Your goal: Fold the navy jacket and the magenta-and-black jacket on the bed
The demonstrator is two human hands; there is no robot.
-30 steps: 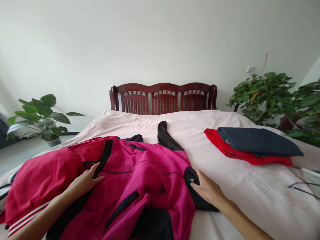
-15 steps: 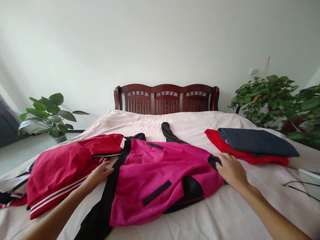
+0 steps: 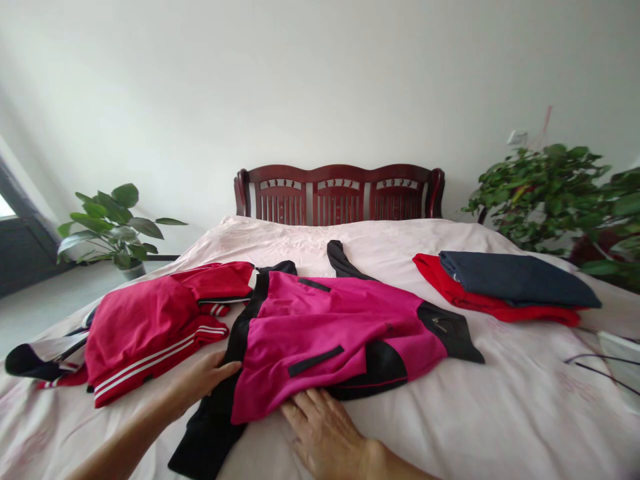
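A magenta and black jacket (image 3: 320, 327) lies spread across the bed. Its black collar (image 3: 450, 330) points right, and its black hem (image 3: 243, 327) is on the left. One black sleeve (image 3: 343, 260) stretches toward the headboard, while another black sleeve end (image 3: 207, 437) reaches toward me. My left hand (image 3: 205, 377) rests at the hem, thumb out over the black band and apart from the other fingers. At the jacket's near edge, my right hand (image 3: 325, 423) lies flat, palm down, its fingertips touching the magenta cloth.
Left of the jacket is a heap of red clothing with white stripes (image 3: 145, 333). A folded dark blue garment (image 3: 520, 280) sits on a folded red one (image 3: 500, 307) at right. Beyond the bed (image 3: 400, 237) stand a wooden headboard (image 3: 340, 197) and potted plants (image 3: 117, 223).
My right hand has left the collar and moved left and nearer, to the jacket's near edge. My left hand has slid a little nearer along the hem. The view has shifted slightly.
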